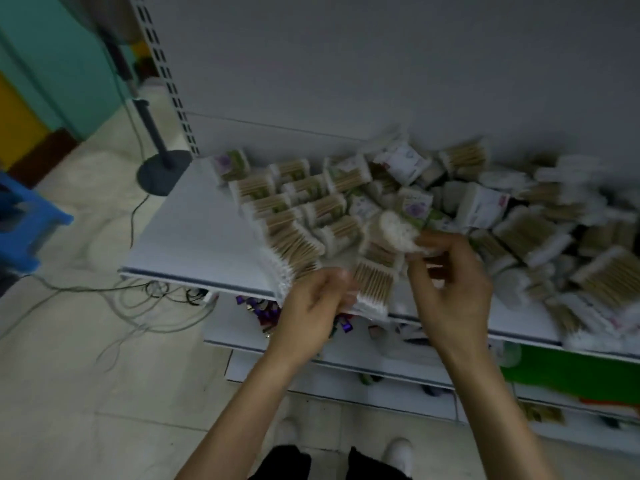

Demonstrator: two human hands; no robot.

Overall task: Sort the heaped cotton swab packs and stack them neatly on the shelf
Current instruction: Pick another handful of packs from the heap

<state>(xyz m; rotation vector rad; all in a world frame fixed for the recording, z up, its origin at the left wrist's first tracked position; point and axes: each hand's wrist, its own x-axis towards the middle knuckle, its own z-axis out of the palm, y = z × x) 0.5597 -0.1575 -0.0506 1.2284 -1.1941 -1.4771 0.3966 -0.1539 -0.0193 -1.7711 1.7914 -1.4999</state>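
A swab pack [398, 232] is pinched in the right hand [450, 271]. A second pack [374, 285], at the front edge of the shelf [194, 230], is gripped by the left hand [317, 299]. Neat rows [294, 209] are seen to the left, a loose heap [536, 230] to the right.

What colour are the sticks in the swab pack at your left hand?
Tan, like bare wood, with white tips; swab pack shows best in head view.
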